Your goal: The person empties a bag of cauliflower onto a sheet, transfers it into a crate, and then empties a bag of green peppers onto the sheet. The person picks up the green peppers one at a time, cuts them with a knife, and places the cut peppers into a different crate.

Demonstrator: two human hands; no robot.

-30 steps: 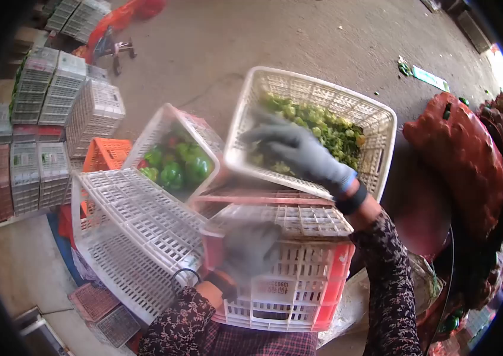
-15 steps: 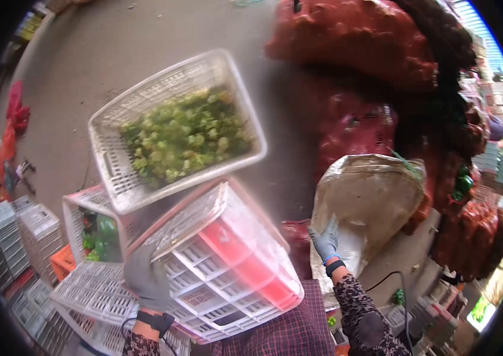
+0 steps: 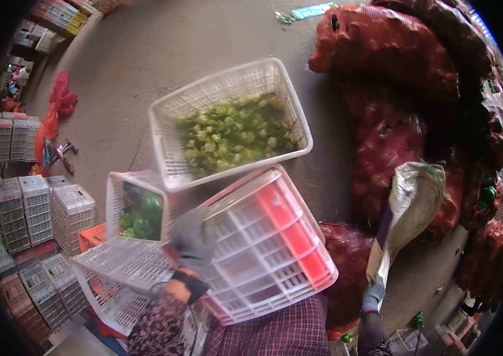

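A white and red plastic crate (image 3: 263, 243) is tilted up against my apron, its slatted base towards me. My left hand (image 3: 193, 243), in a grey glove, is closed on the crate's left edge. At the lower right my right hand (image 3: 373, 295), also gloved, grips the bottom end of a pale woven sack (image 3: 409, 210), which hangs up and to the right beside red mesh sacks. Beyond the tilted crate, a white basket (image 3: 162, 139) holds green vegetable pieces (image 3: 233, 133).
Full red mesh sacks (image 3: 388, 50) are piled along the right. A crate (image 3: 112, 207) with green peppers (image 3: 144, 216) stands left, near an empty white crate (image 3: 127, 261). Stacked crates (image 3: 73, 213) line the far left, below red netting (image 3: 61, 98) on the floor.
My right hand has moved lower and farther right, and the woven sack has gone from spread wide to narrow and folded. The view has shifted, so crates and basket appear farther right.
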